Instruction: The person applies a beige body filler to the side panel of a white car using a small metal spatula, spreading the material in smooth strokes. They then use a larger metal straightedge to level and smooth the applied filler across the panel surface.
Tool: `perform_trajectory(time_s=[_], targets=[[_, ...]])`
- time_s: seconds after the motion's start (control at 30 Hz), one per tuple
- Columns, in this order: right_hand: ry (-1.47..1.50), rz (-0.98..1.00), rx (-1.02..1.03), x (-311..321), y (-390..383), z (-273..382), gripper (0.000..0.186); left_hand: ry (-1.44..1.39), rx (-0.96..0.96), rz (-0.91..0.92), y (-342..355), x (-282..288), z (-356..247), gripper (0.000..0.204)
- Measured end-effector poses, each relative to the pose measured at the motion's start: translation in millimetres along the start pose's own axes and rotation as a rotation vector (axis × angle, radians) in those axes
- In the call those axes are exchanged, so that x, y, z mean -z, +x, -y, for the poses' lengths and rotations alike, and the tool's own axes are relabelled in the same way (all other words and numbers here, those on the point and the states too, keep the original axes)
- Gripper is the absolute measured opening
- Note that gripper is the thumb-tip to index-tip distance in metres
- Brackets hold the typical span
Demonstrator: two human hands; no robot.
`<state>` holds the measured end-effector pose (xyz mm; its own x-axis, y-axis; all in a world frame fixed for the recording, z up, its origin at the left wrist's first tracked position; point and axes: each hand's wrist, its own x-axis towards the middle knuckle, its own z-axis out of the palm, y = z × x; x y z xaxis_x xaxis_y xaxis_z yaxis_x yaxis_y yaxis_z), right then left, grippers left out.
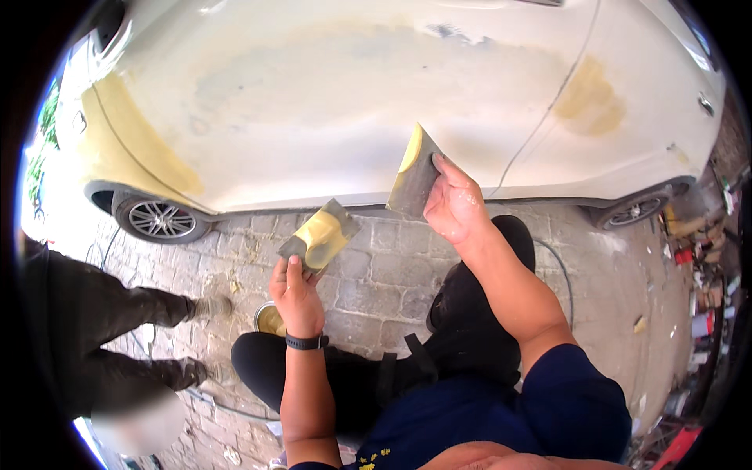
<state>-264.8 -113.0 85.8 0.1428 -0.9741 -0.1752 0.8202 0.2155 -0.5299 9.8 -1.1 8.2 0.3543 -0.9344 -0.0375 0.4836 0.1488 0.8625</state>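
My left hand (296, 291) grips a flat grey filler spreader (335, 210) by its near edge, with a thick smear of yellow body filler (319, 235) on its face. In my right hand (457, 200) is a second dark grey spreader (411, 184), raised and tilted, a band of yellow filler along its upper left edge. Both spreaders are apart from each other and in front of the white car (352, 149). Its side shows a broad sanded patch and yellowish filler patches (591, 98) near the panel seams.
A round tin (270, 319) of yellowish paste stands by my left knee. Another person's legs (133, 305) are at the left. Two wheels (160, 219) flank the car's side. A dark hose (560, 266) crosses the stone paving (376, 290), and assorted clutter (705, 313) lines the right.
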Motion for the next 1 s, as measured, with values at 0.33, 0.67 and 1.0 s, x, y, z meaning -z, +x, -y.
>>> perform_trajectory(time_s=[0.33,0.67,1.0], targets=[[-1.148,0.086,0.946,-45,-35,81,0.032,-0.044,0.086,0.081,-9,-5,15,0.027],[-1.815,0.43,1.911,-215,42,-25,0.036,-0.01,-0.124,0.019,-15,-15,-3,0.028],[-1.923,0.368,2.117,-344,104,-127,0.016,0.045,-0.241,-0.174,16,41,-8,0.028]])
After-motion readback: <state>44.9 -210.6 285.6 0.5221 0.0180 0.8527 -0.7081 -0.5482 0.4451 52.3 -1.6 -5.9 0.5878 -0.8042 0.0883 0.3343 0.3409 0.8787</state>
